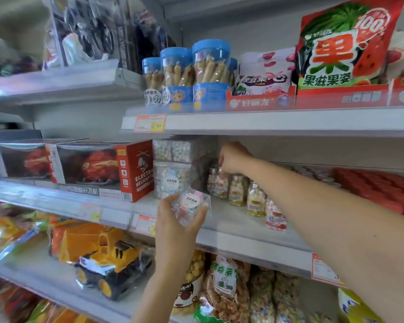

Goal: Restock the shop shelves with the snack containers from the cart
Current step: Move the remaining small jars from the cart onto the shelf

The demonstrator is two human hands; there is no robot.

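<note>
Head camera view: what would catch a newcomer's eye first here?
The huge red watermelon candy bag on the top shelf, far right. Mid-frame, the left hand holds a clear tub of pastel sweets at the middle shelf's edge, while the right hand grips a small candy jar further back.

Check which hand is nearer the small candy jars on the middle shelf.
Right. The right hand pinches a small candy jar in that row; the left hand is left of the row at the shelf front, holding a clear snack container.
</note>
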